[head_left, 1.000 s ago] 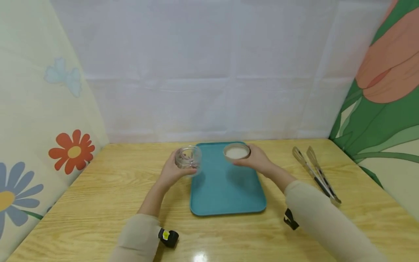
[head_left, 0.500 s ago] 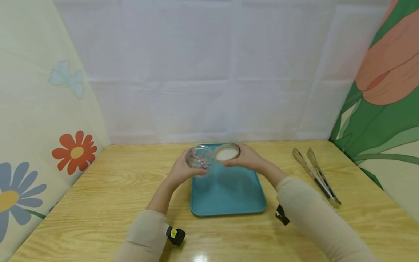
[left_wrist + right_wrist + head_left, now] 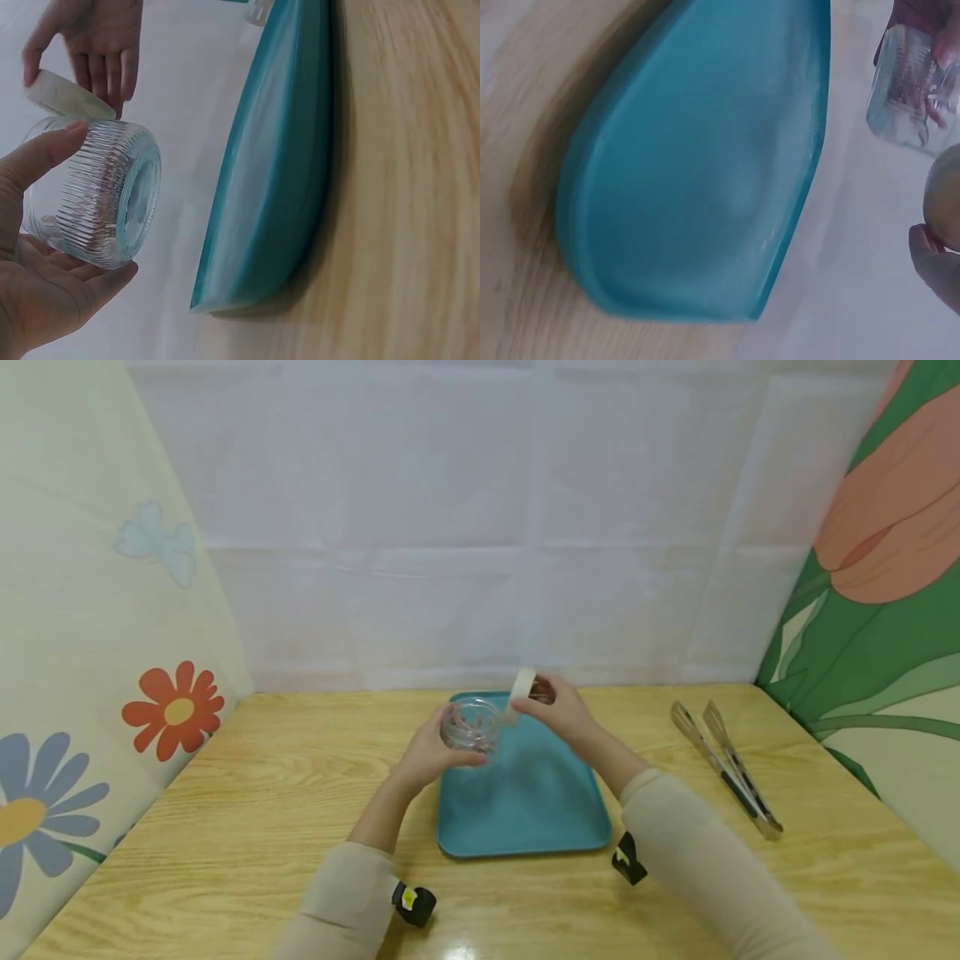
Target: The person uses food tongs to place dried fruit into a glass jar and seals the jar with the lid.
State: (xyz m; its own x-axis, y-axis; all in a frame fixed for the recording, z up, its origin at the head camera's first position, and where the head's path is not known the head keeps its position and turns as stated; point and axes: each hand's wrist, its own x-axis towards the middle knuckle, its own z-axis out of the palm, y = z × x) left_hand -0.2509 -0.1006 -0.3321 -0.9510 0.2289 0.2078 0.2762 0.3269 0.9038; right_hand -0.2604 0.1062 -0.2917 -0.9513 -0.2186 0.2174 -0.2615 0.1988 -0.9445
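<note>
My left hand (image 3: 433, 757) holds a clear glass jar (image 3: 472, 723) above the tray's left side, thumb on one side and fingers beneath in the left wrist view. The jar (image 3: 101, 196) has ribbed walls and lies tilted there. Small pinkish-brown pieces show inside it; their kind is unclear. My right hand (image 3: 564, 714) pinches a pale round lid (image 3: 520, 692) by its edge. In the head view the lid is turned on its side, close by the jar's open mouth. Tan shows on the lid (image 3: 943, 196) in the right wrist view, where the hand is mostly cut off.
Below both hands lies a blue-green tray (image 3: 525, 827) on the wood-grain table (image 3: 247, 827). Metal tongs (image 3: 738, 789) with dark grips lie spread at the right. A white cloth (image 3: 487, 527) hangs behind, with floral sheets at both sides.
The left hand has carried the jar rightward. The right hand has moved left with the lid and turned it from face-up onto its side near the jar's mouth.
</note>
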